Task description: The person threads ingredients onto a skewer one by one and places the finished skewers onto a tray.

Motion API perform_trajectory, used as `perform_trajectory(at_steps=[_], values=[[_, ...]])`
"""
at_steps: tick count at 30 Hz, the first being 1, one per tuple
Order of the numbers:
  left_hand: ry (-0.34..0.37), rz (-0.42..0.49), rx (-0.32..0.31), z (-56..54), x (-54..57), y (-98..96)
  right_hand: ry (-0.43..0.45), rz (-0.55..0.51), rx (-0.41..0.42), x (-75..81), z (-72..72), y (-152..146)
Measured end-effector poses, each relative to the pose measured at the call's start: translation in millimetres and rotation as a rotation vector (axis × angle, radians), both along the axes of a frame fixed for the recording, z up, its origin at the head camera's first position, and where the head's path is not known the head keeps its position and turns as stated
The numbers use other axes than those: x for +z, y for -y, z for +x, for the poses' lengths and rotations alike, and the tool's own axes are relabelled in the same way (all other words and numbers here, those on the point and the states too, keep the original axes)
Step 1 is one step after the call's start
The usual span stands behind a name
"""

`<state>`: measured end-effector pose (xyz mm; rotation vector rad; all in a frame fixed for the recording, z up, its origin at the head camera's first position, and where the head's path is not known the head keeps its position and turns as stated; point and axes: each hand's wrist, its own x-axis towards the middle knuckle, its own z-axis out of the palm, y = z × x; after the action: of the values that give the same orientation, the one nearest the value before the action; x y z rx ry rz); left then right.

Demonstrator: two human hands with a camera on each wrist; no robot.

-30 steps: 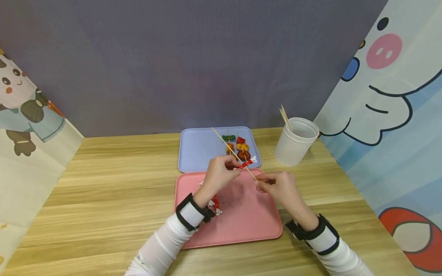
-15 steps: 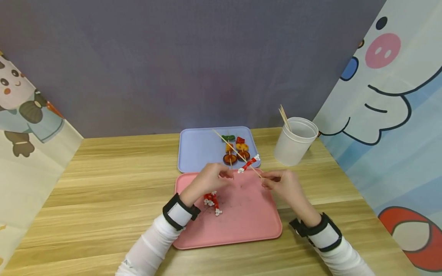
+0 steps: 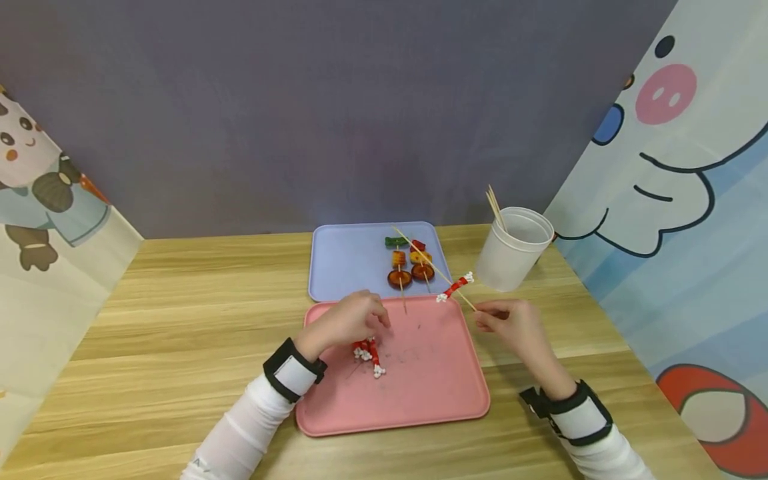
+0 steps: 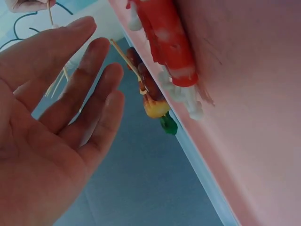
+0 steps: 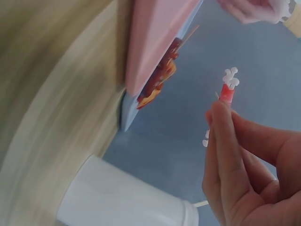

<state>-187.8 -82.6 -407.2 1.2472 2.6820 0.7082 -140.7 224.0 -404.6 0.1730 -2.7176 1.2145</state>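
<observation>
My right hand (image 3: 515, 323) pinches the lower end of a bamboo skewer (image 3: 431, 265) between thumb and fingertips. Threaded crosswise on that skewer is a red piece (image 3: 459, 285) with white knobbly ends, a little beyond the fingertips. In the right wrist view the same red piece (image 5: 226, 93) shows partly behind the fingers. My left hand (image 3: 351, 320) hovers over the left part of the pink tray (image 3: 432, 387), holding nothing. Its fingers look loosely bent in the left wrist view, beside a loose red piece (image 4: 171, 52). Loose red pieces (image 3: 373, 352) lie just below it on the tray.
Behind the pink tray stands a pale blue tray (image 3: 348, 260) bearing two loaded skewers, each with a brown round slice (image 3: 399, 279). At the back right, a white cup (image 3: 507, 263) holds several bare skewers (image 3: 495, 207). A grey panel (image 3: 360, 133) rises behind the table.
My left hand has let go of the threaded red piece and moved left and down toward the loose ones. The right hand has shifted rightward with the skewer and its red piece.
</observation>
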Motion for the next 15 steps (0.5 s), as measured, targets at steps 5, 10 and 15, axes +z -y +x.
perform_trajectory(at_steps=[5, 10, 15], values=[[0.04, -0.044, -0.025, 1.6, 0.5, -0.7, 0.005, 0.046, -0.027, -2.5, 0.3, -10], [0.048, -0.098, -0.066, 2.8, 1.2, 1.3, -0.003, 0.097, -0.055, -5.0, -2.6, -18], [0.04, -0.158, -0.086, 3.6, 0.4, 2.5, -0.012, 0.115, -0.067, -6.6, -6.1, -23]])
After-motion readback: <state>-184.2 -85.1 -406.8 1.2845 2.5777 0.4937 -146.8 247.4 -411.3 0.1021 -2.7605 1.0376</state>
